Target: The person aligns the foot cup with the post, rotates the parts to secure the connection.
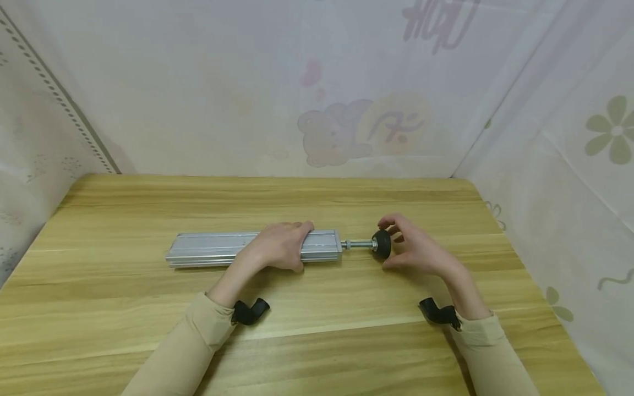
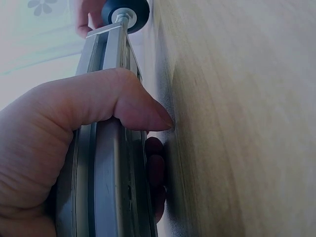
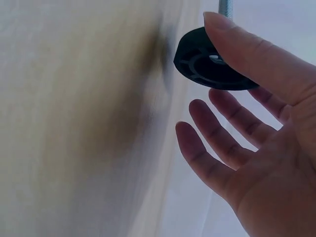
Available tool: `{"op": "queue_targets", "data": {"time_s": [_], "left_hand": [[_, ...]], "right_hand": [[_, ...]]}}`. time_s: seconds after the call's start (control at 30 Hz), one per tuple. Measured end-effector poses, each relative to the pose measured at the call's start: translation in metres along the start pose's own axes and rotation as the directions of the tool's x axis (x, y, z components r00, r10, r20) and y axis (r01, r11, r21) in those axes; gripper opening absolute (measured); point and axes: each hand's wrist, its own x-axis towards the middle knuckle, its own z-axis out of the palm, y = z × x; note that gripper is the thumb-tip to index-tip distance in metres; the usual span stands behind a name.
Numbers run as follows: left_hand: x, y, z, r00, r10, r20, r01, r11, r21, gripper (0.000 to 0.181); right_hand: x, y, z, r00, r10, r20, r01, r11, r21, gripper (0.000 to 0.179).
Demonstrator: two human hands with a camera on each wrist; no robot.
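A silver aluminium profile with grooves lies lengthwise on the wooden table. My left hand grips it near its right end, thumb on the near side; in the left wrist view the thumb crosses the grooved face and fingertips show beyond its edge. From the profile's right end a threaded rod sticks out, bearing a black levelling foot. My right hand holds that foot between thumb and index finger. In the right wrist view the foot's ribbed hollow underside faces the palm, the other fingers apart from it.
The wood-grain table reaches back to a pale printed cloth, with more cloth along the right side. A black wrist mount sits on the left wrist and another mount on the right.
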Motion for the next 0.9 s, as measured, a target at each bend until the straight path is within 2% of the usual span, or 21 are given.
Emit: {"op": "queue_targets", "data": {"time_s": [0.33,0.53,0.7,0.9], "left_hand": [[-0.0003,-0.0004,-0.0011,1.0,0.009,-0.005,-0.009,1.0,0.006,0.077],[-0.0009,0.0004,-0.0012,1.0,0.003,-0.004,-0.003,1.0,0.006,0.076],[-0.0006,0.0002,-0.001,1.0,0.006,-0.005,-0.006,1.0,0.002,0.076],[-0.0007,0.0005,-0.0002,1.0,0.003,-0.004,-0.003,1.0,-0.002,0.075]], "right_hand": [[0.0022,-0.0012,0.0006,1.0,-0.004,-0.014,0.003,0.999,-0.033,0.075],[-0.0003,0.0025,-0.0025,0.999,-0.028,0.019,0.028,1.0,-0.007,0.059],[-0.0025,0.0042,-0.0048,0.998,0.017,0.065,-0.017,1.0,0.014,0.046],[-0.0017,0.0046,-0.0053,0.994,0.055,0.097,-0.057,0.998,0.022,0.047]]}}
